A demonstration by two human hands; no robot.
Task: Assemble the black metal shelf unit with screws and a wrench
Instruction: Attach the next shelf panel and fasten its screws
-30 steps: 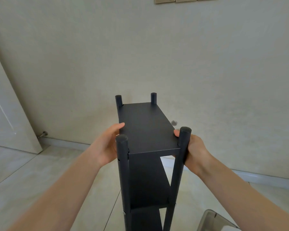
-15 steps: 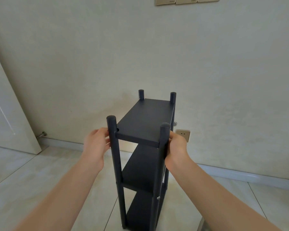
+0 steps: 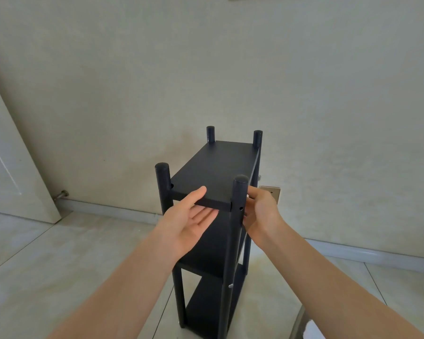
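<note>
4 posts up, the shelf unit [image 3: 216, 216] stands on the floor [image 3: 59, 265] by the wall. Left hand [image 3: 190, 220] open under the top panel; right hand [image 3: 261, 211] touches the near-right post, grip unclear. Likely a final check; empty holes need screws.

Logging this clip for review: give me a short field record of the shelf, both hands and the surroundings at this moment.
shelf unit: black shelf unit upright on the tiled floor, three boards visible
left hand: left hand open, palm up, thumb on the top board's near edge
right hand: right hand at the near right post; grip hidden
tools: no wrench visible
background: wall socket behind the shelf, door at left
</note>
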